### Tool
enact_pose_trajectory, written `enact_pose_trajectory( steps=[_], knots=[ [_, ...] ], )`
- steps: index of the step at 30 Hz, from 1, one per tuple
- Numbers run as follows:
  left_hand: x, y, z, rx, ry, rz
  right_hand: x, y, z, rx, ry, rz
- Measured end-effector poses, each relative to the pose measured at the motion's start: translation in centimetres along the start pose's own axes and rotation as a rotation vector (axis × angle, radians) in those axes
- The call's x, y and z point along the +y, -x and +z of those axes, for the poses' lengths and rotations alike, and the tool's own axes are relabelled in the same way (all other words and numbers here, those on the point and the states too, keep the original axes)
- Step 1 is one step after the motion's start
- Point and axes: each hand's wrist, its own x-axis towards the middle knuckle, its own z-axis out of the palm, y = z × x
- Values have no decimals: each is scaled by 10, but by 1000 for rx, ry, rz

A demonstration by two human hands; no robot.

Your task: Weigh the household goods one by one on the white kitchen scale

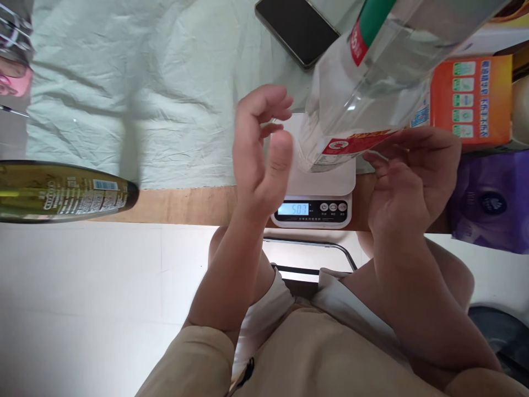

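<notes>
A large clear plastic bottle (363,105) with a red and green label stands on a white kitchen scale (330,184). The scale's lit display (293,209) appears to read 507. To the left of the bottle is my left hand (264,149), empty, its fingers loosely bent and the thumb apart from them. My right hand (413,182) is at the bottle's right side, fingers loosely curled and apart. Its fingertips are close to the label; whether they touch it I cannot tell.
A dark phone (297,30) lies on the pale green cloth (177,82) behind the scale. At the left is a green glass bottle (70,191). An orange box (471,102) and a purple packet (490,198) are at the right. The wooden table edge (190,207) runs in front.
</notes>
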Motion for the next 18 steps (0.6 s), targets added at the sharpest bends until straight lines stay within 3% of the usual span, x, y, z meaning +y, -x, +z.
enact_pose_trajectory(
  steps=[4,7,14,18],
  knots=[
    [-5,-5,2,-231,69,42,3,3,-2,-25,50,-30],
    [-9,-11,5,-285,115,82,4,1,-6,-38,97,-52],
    [-4,-6,14,-146,114,60,-3,0,-5,-30,156,-39],
    [1,-2,-5,60,-5,139,-10,0,-2,-27,186,10]
  ],
)
